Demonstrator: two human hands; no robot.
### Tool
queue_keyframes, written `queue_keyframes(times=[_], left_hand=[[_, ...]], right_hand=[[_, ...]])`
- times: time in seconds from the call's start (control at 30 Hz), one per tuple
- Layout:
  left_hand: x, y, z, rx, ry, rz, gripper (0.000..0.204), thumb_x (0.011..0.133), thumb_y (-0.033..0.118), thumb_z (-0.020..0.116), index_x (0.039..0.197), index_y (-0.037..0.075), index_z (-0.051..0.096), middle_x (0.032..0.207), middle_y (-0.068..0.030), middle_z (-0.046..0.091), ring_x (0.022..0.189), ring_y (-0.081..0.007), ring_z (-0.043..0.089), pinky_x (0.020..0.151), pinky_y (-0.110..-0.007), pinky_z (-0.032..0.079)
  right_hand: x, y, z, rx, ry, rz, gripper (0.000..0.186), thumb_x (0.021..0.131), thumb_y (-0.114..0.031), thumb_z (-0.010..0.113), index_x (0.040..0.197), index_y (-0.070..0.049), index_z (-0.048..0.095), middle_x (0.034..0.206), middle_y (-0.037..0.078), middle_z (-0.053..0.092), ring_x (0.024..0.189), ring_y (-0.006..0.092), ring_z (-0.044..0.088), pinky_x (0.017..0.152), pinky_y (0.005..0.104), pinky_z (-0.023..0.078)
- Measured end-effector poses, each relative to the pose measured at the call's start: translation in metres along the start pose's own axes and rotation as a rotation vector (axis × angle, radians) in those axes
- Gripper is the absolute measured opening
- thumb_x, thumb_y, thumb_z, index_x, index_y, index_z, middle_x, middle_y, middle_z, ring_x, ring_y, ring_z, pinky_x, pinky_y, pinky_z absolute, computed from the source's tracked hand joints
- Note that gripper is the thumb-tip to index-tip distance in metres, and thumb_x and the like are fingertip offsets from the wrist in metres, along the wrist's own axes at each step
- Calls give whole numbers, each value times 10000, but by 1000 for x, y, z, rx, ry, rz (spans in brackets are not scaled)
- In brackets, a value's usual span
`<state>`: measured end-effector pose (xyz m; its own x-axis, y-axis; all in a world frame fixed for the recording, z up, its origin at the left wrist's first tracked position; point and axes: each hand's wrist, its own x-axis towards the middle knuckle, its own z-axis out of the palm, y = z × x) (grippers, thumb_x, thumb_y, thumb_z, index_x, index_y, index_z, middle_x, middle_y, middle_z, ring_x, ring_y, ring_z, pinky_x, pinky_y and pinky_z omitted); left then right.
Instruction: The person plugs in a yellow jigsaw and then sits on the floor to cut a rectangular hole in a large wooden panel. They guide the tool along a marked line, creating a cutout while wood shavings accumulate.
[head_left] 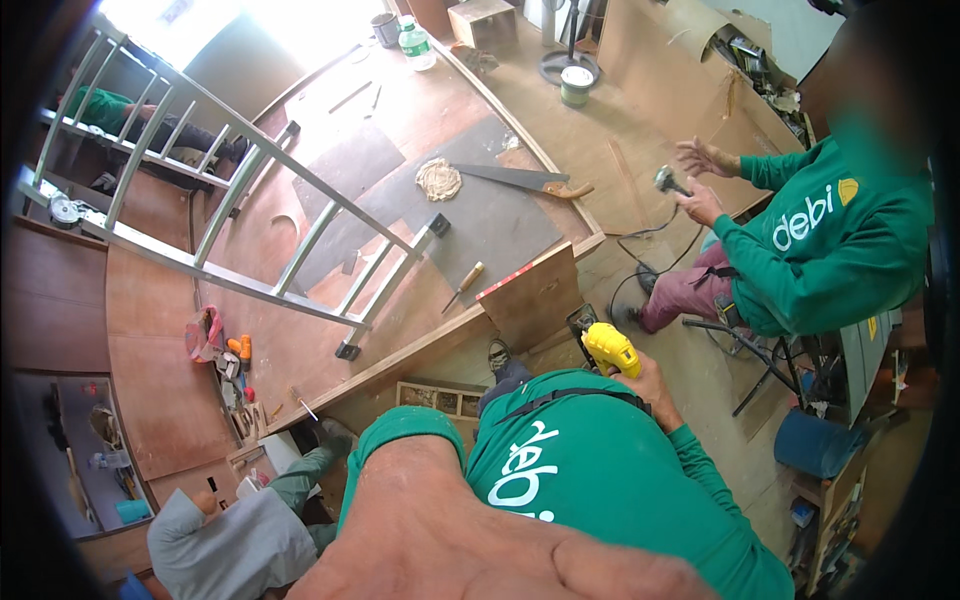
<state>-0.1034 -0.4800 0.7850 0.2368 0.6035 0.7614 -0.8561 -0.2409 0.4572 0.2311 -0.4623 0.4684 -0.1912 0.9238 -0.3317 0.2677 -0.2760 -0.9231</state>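
Observation:
My right hand [645, 382] grips a yellow power tool [610, 346] with a black base, beside a leaning wooden board [532, 290] with a red strip on its edge, at the table's front. My left hand [580, 570] is raised very close to the camera at the bottom edge, its fingers partly cut off, so what it holds, if anything, cannot be made out. My green-shirted torso fills the lower middle.
A metal ladder [270, 235] lies across the wooden table [260, 290], which bears a handsaw [505, 177], a chisel [465, 283] and tools. A co-worker [820, 240] at right holds a corded tool [668, 182]. Others are at lower left [230, 545] and behind the ladder [95, 105].

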Motion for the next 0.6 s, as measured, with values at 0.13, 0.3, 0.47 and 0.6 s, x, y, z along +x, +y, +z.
queue_keyframes(times=[0.13,0.3,0.47,0.6], left_hand=[[-1,5,-2,73,21,-10,407,1131,331,594,1291,-31,687,1144,-135,725,1074,-240,685,987,-369,533],[-12,15,-31,258,141,-35,419,1134,326,593,1309,-44,687,1158,-138,727,1098,-232,683,1013,-366,524],[-58,-27,-161,768,607,-486,432,1137,320,592,1327,-56,686,1171,-140,730,1122,-223,682,1039,-362,516],[-201,-111,-285,1437,657,-1169,501,1076,364,683,1441,25,629,1281,-186,741,1186,-325,707,1042,-458,543]], right_hand=[[5,-3,0,-61,-23,-6,397,897,-104,820,1270,13,753,1088,92,820,1008,174,759,925,361,598],[8,-6,-1,5,-56,47,383,953,-120,818,1298,18,731,1110,82,805,1021,164,741,919,345,590],[12,-11,13,-40,32,116,355,887,-82,800,1222,20,742,1016,74,800,942,167,755,868,342,600],[10,-17,15,-69,85,171,335,898,-70,790,1218,18,746,1024,71,805,916,164,752,825,341,603]])
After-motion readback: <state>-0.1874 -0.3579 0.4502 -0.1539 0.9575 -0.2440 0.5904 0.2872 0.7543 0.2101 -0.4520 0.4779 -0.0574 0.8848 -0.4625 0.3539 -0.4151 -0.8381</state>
